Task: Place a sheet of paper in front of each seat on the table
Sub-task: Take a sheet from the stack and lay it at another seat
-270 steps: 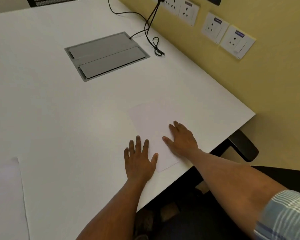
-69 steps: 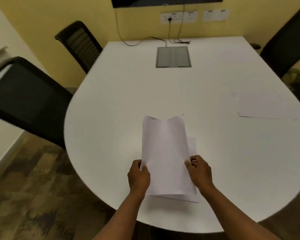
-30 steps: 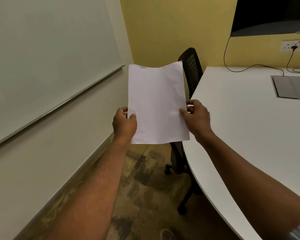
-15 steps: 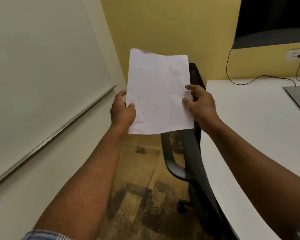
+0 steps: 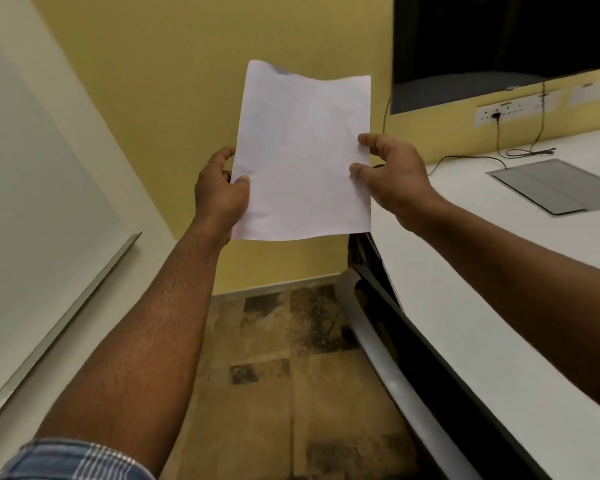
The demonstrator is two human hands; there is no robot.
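I hold a white sheet of paper (image 5: pixel 302 154) upright in the air, off the table's left side. My left hand (image 5: pixel 220 192) pinches its lower left edge. My right hand (image 5: pixel 392 174) grips its right edge, thumb on the front. The white table (image 5: pixel 482 278) stretches along the right. A black chair (image 5: pixel 395 327) stands tucked against the table's left edge, just below the paper; its upper part is hidden behind the sheet.
A grey cable box (image 5: pixel 555 190) is set into the tabletop at the right. Black cables (image 5: pixel 520 152) run to wall sockets (image 5: pixel 503 112) under a dark screen (image 5: pixel 499 46). A whiteboard (image 5: pixel 39 209) covers the left wall. Patterned floor (image 5: pixel 284 375) lies between wall and chair.
I picked the sheet from a stack on the table and carried it along the table's left side. Over the last second the chair has come closer and the paper stays in both hands.
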